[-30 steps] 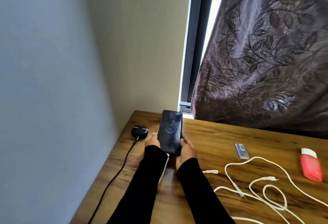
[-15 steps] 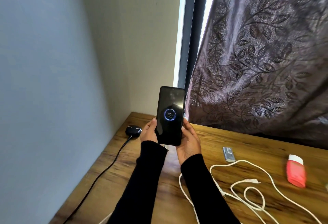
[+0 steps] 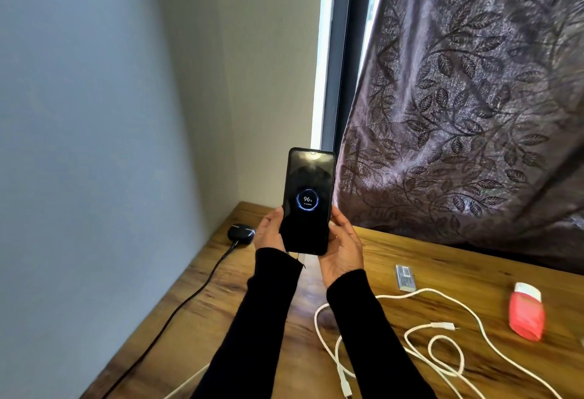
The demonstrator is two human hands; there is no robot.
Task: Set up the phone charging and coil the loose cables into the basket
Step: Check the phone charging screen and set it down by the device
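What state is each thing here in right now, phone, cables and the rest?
Phone: held upright in both hands, screen lit, showing 96%.
Left hand: gripping the phone's left edge.
Right hand: gripping its right edge.
White cables: loose, uncoiled on the table.
Black earbud case: closed, black cable plugged in.
Curtain: drawn, gap at left.

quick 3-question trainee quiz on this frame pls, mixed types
1. True or false: the phone lies flat on the table.
2. What number shows on the phone's screen?
3. What is the black cable plugged into? A) the phone B) the small black case C) the red and white object

Key:
1. False; the left hand and right hand hold it upright above the table.
2. 96.
3. B.
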